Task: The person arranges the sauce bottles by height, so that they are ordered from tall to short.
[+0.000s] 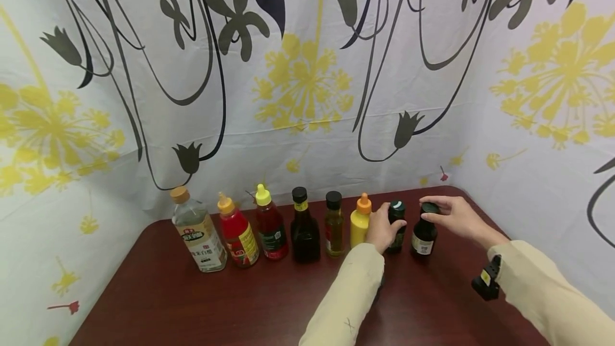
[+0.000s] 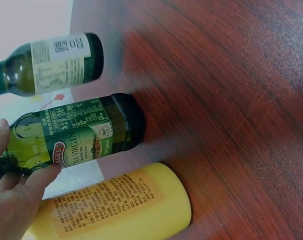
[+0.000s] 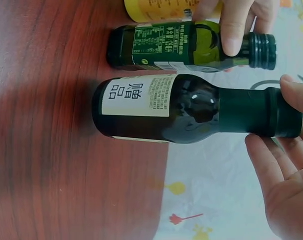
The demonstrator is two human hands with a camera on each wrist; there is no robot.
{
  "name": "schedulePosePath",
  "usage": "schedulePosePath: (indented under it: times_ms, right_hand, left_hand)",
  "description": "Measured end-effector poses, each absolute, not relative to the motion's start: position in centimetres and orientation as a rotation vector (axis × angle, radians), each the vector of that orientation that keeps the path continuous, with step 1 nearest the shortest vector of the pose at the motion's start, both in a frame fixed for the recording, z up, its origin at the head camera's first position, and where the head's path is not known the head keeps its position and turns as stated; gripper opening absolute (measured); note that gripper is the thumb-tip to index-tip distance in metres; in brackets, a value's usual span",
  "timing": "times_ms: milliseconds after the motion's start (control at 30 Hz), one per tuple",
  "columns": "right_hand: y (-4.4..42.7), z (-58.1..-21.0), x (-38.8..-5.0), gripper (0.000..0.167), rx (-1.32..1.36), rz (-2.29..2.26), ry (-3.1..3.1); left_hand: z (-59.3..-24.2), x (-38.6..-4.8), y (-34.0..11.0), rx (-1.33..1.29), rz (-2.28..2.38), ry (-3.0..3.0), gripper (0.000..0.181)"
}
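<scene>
My left hand [image 1: 381, 230] holds a small green olive oil bottle [image 1: 396, 239] by its upper part, thumb and fingers on either side. In the left wrist view its "extra virgin" label [image 2: 76, 132] shows. My right hand [image 1: 458, 216] pinches the dark green cap [image 3: 286, 112] of a dark glass bottle [image 1: 424, 240] with a cream label, at the right end of the row. Both bottles stand upright, close together but apart. Just left of the olive oil bottle is a yellow squeeze bottle [image 1: 359, 227], partly hidden by my left hand.
Further left stand an oil bottle [image 1: 334, 228], a dark sauce bottle [image 1: 305, 234], two red squeeze bottles [image 1: 272, 231] [image 1: 240, 239] and a clear vinegar bottle [image 1: 202, 239]. The dark red table [image 1: 216, 308] meets a patterned cloth [image 1: 298, 159] behind them.
</scene>
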State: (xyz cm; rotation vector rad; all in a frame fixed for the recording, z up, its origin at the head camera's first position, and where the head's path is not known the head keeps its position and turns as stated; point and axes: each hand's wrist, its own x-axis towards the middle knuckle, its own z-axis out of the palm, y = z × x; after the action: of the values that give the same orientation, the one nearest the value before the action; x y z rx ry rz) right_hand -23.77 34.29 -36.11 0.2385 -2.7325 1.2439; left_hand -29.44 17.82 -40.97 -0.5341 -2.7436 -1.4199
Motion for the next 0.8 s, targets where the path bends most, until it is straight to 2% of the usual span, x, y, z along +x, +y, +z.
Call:
schedulePosePath:
  times_ms: [800]
  right_hand:
    - [34.0,-38.3,-25.3,0.048,0.146,1.275,-2.696]
  left_hand:
    - [-41.3,-29.6,17.8,-0.572,-1.431,-2.718,0.041]
